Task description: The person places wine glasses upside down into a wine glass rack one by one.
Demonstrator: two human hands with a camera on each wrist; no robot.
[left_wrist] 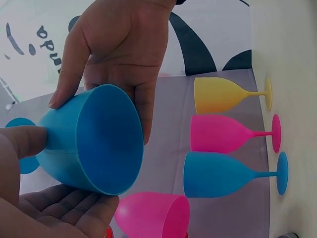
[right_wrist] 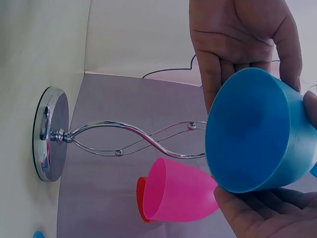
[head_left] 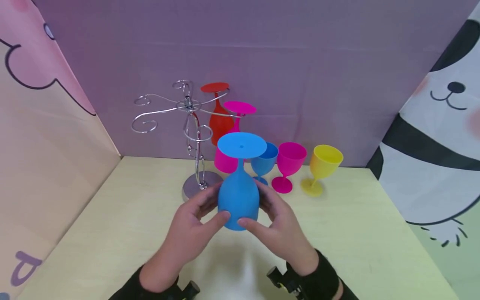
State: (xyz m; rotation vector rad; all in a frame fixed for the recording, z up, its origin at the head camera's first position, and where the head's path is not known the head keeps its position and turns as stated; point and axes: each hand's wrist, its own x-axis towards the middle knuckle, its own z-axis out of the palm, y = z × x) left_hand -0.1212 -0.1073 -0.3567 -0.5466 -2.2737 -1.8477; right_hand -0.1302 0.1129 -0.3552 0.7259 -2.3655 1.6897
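Observation:
A light-blue plastic goblet [head_left: 238, 193] is held upside down over the table, its round foot on top and its bowl mouth downward. My left hand [head_left: 191, 231] grips the bowl from the left, thumb on the near side and fingers behind. From the right my right hand [head_left: 283, 227] holds the same bowl, its thumb near the rim. Both wrist views show the hollow inside of the bowl. Just behind the goblet stands a chrome goblet rack [head_left: 188, 106] with curled arms. A red goblet [head_left: 221, 121] and a pink goblet [head_left: 240, 108] hang inverted from its right-hand arms.
Right of the rack, a blue goblet [head_left: 264, 158], a pink goblet [head_left: 291, 158] and a yellow goblet [head_left: 325, 162] stand upright in a row. The pale table [head_left: 356, 241] meets a purple backdrop [head_left: 318, 83]. Printed panels rise at both sides.

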